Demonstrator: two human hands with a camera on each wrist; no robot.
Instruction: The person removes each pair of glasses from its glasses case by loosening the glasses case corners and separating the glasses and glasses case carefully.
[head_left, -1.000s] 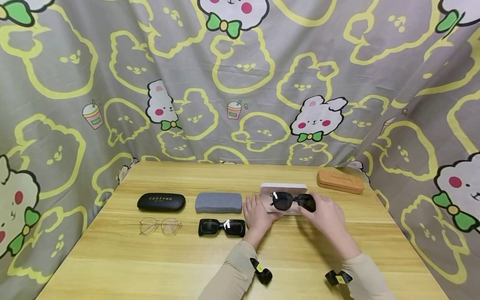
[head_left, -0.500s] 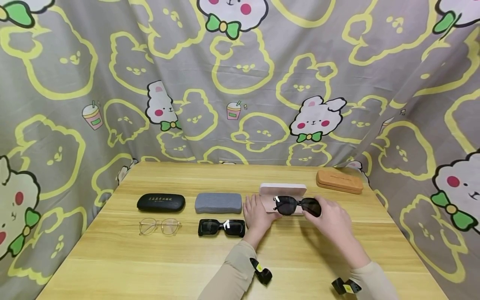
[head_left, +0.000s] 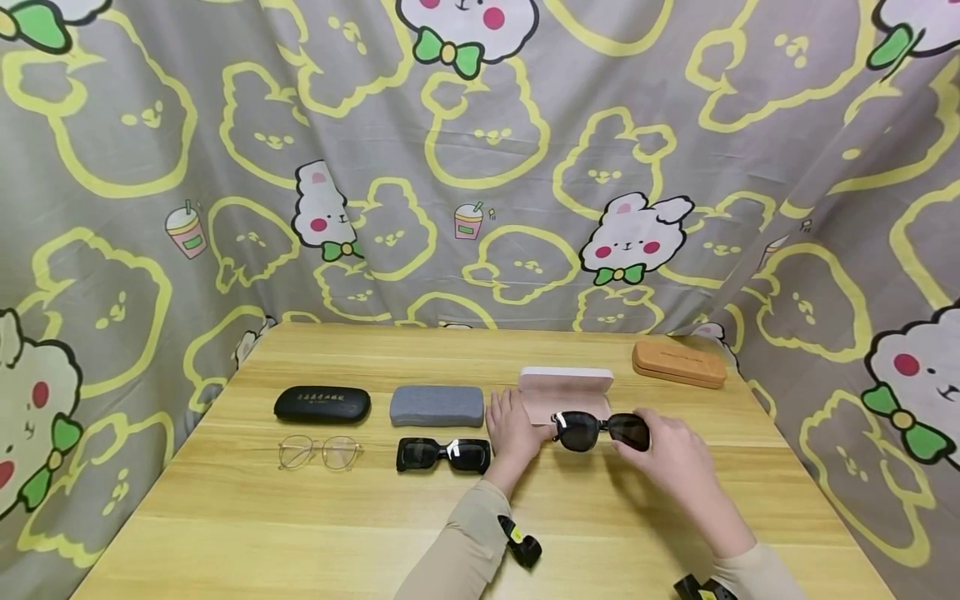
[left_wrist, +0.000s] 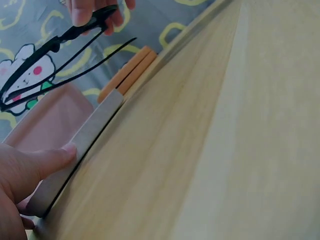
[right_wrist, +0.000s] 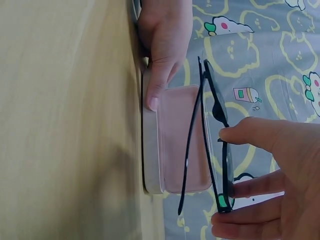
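Whereas a second ago the black-framed sunglasses (head_left: 580,432) covered much of the pink-lined eyeglass case (head_left: 566,382), they now hang raised above the bench (head_left: 375,533), nearer the person and slightly rightward, exposing more of the pink interior. The right hand (head_left: 675,458) has drawn back with them, pinching one end of the frame between thumb and fingers. The left hand (head_left: 515,429) remains at the case's left end, gripping it with the thumb against the front wall. The open case is a smooth, round-cornered box, its lid tilted up. The sunglasses have dark, glossy, rounded lenses and slender black temples. The bench shows pale yellow wood grain.
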